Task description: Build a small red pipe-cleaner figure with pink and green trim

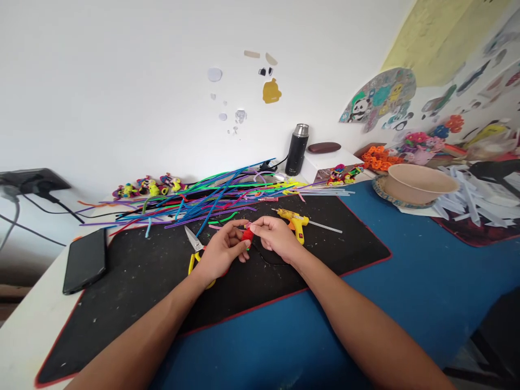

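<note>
Black mat (150,292) w/ red edge is under your hands, and the small red piece (247,235) is between them, above it. Your L hand (221,252) has curled fingers closed on its side; your R hand (276,237) pinches its top end w/ thumb & index. Pls squeeze gently, b/c it looks soft and may bend. Glue gun (296,219), just beside R hand, could burn you if hot; scissors (195,242) by L hand may scratch.

Red piece (247,235) matt; glue gun (299,222) smooth plastic; scissor blades (194,239) shiny metal; mat (138,279) matt, cloth-like.
</note>
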Tool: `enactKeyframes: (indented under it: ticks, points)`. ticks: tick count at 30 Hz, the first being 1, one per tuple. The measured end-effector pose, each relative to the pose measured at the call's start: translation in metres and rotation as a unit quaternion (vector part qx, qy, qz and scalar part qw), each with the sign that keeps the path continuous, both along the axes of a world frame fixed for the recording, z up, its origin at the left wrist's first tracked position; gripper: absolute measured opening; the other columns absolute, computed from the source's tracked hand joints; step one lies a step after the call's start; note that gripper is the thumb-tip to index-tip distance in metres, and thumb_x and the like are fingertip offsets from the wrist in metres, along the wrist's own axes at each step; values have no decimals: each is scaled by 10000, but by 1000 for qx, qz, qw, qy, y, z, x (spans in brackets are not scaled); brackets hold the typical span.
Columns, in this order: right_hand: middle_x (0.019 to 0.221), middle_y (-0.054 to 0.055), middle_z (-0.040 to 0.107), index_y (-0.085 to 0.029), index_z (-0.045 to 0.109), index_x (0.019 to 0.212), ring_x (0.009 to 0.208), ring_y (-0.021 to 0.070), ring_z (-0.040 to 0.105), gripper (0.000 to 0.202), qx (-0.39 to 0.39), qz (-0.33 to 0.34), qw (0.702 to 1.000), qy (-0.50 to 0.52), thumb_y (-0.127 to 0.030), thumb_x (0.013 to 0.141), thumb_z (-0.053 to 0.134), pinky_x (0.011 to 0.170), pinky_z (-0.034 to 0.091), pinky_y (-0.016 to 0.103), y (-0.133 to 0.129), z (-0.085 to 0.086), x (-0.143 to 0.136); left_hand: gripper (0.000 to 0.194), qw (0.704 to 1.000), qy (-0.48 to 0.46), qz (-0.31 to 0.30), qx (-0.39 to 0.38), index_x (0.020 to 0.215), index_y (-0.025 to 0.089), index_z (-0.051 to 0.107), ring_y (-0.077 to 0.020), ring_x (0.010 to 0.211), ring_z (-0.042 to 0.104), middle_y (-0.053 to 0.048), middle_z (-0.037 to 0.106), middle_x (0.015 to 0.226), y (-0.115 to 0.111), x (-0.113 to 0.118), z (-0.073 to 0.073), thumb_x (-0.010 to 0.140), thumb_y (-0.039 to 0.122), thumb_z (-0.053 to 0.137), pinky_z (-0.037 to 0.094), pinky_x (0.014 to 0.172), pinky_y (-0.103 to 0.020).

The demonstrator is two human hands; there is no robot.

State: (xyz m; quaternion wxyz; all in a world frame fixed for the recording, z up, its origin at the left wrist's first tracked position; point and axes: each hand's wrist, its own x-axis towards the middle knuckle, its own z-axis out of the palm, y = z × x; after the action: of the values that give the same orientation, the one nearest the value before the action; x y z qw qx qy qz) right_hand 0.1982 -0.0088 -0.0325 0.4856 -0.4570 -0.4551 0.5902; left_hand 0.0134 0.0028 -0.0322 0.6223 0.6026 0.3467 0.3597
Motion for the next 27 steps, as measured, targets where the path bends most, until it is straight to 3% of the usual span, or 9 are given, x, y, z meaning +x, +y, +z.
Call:
enactKeyframes:
  ticks: [7,16,27]
  points:
    - [442,-105,457,-169,677,880,371,75,348,294,0,-8,1000,-6,-438,801,764,383,227,232,-1,2,-1,563,1000,2,0,4,1315,170,543,-150,594,693,23,643,818,0,0,-1,839,339,791,567,537,-271]
    - [453,-105,449,-151,710,1069,394,79,325,418,-11,-22,999,45,-489,826,753,399,225,228,-1,6,-2,612,998,-32,45,18,1366,197,517,-173,669,731,12,652,881,1,-2,-1,852,360,807,617,611,-309]
    - [445,-98,484,-149,683,1023,376,82,353,445,-28,34,999,13,-555,846,727,405,240,237,-6,6,-7,611,998,-33,49,35,1384,224,525,-173,721,733,17,630,912,-1,-1,-2,859,367,802,642,674,-338]
